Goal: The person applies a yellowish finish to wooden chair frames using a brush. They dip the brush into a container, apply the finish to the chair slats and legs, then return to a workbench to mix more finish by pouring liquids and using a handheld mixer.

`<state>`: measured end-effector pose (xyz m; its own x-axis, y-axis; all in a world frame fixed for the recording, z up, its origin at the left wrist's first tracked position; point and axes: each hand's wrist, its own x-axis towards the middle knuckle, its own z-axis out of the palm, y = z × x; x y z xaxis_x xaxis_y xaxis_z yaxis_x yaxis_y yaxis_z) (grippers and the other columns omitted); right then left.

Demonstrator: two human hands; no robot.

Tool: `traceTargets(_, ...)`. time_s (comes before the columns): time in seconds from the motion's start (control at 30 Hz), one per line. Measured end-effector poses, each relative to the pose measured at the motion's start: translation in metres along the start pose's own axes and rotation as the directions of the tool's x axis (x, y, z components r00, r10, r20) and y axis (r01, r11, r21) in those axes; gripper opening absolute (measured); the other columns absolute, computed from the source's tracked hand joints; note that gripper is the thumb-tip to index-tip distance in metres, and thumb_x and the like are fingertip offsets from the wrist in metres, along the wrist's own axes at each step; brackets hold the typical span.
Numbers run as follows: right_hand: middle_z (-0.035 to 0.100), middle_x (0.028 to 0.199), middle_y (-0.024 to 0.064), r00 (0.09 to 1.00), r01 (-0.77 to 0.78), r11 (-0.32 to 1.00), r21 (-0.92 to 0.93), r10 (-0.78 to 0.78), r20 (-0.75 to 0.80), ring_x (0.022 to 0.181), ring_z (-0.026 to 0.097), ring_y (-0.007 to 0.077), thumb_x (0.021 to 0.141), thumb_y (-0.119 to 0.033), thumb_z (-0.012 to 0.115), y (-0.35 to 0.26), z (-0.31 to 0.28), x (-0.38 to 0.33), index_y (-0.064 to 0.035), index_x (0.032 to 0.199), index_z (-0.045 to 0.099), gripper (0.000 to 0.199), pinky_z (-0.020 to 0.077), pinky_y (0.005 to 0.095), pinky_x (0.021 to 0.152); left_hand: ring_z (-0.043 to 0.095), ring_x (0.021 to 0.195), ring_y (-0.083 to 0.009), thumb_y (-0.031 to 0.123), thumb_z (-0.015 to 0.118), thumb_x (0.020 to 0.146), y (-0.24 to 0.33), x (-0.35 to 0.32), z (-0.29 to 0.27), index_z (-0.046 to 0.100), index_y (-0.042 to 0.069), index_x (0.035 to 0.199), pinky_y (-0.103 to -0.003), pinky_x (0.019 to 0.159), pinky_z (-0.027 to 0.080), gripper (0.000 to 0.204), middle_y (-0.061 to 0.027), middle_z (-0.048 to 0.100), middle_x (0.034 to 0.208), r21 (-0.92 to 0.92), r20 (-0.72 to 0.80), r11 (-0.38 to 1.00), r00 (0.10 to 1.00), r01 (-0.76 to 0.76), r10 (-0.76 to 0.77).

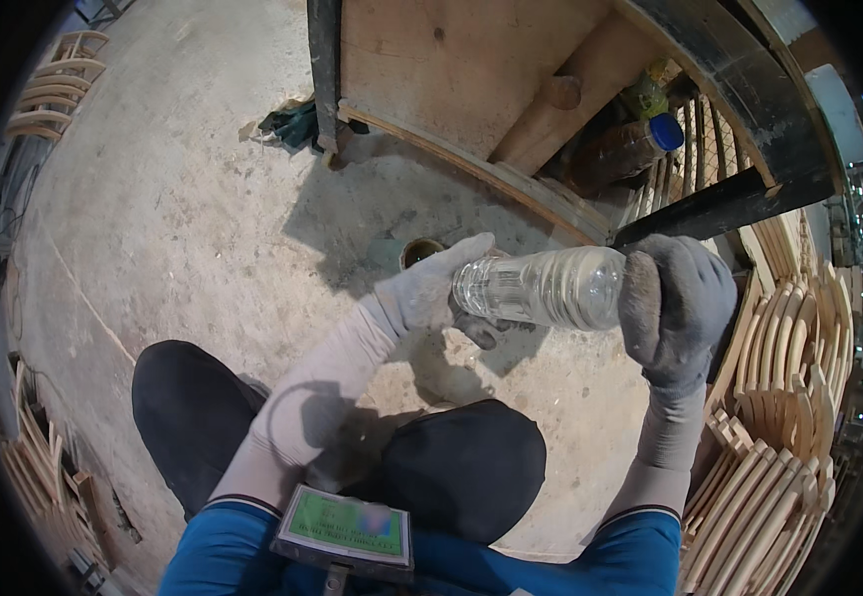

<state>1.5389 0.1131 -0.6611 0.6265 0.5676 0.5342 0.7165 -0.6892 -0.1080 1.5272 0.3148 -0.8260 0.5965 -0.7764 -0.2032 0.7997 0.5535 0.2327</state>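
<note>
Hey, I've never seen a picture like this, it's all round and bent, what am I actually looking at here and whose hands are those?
There is no machine here. A person wears a wide-angle camera on the head, looking down, so straight edges bend near the rim. The dark shapes low in the middle are the person's knees above a concrete floor. Both hands wear grey gloves. The left hand and the right hand grip opposite ends of a clear plastic bottle, held sideways. A small round tin stands on the floor behind the left hand. Curved wooden pieces are stacked on the right, and a brown bottle with a blue cap lies under a wooden bench.
</note>
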Motion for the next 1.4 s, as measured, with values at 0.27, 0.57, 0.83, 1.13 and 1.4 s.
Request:
traceTargets(0.27,0.059,0.074,0.0091,0.766,-0.626,0.675,0.391,0.627,0.142,0.063,0.054,0.0220,0.095,-0.027,0.046,0.036,0.037,-0.033,-0.0003,0.087,0.058,0.031,0.0425,0.0297,0.061,0.059,0.087,-0.0197,0.018,0.039,0.097,-0.029,-0.002,-0.006,0.053,-0.001,0.107,-0.031,0.075,0.051,0.026,-0.0103,0.054,0.103,0.915,0.366,-0.394,0.240,0.081,0.899)
traceTargets(0.57,0.045,0.059,0.0041,0.827,-0.530,0.721,0.446,0.555,0.087,0.058,0.042,0.0087,0.094,-0.025,0.047,0.026,0.050,-0.035,0.0003,0.072,0.053,0.034,0.0349,0.0248,0.053,0.055,0.084,-0.0132,0.015,0.034,0.096,-0.034,-0.007,-0.008,0.054,0.001,0.097,-0.027,0.074,0.046,0.025,-0.0066,0.055,0.095,0.925,-0.079,0.183,0.305,-0.333,0.949)
traceTargets(0.83,0.049,0.059,0.0108,0.952,-0.293,0.936,0.195,0.268,0.145,0.049,0.048,0.0229,0.084,-0.018,0.053,0.006,0.027,-0.023,-0.0030,0.077,0.056,0.017,0.0387,0.0303,0.050,0.056,0.078,-0.0144,0.017,0.043,0.092,-0.048,-0.001,-0.027,0.054,0.003,0.095,-0.027,0.072,0.047,0.018,-0.0063,0.056,0.088,0.641,-0.253,0.573,0.564,-0.510,0.786)
traceTargets(1.13,0.059,0.074,0.0064,0.919,0.253,0.965,0.075,-0.263,0.294,0.064,0.058,0.0256,0.064,-0.025,0.064,-0.001,0.004,-0.014,-0.0081,0.088,0.061,0.029,0.0448,0.0341,0.060,0.060,0.085,-0.0172,0.014,0.054,0.085,-0.050,-0.005,-0.041,0.055,0.003,0.099,-0.026,0.070,0.049,0.018,-0.0065,0.059,0.095,0.604,-0.146,0.768,0.917,-0.215,0.372)
traceTargets(1.4,0.052,0.062,0.0068,0.883,-0.439,0.894,0.090,0.411,0.225,0.056,0.053,0.0221,0.086,-0.038,0.055,0.035,0.052,-0.027,-0.0014,0.083,0.060,0.037,0.0415,0.0317,0.052,0.057,0.075,-0.0175,0.014,0.045,0.090,-0.043,0.007,-0.031,0.056,0.002,0.094,-0.026,0.062,0.049,0.016,-0.0067,0.057,0.091,0.935,-0.190,0.289,0.396,-0.206,0.898)
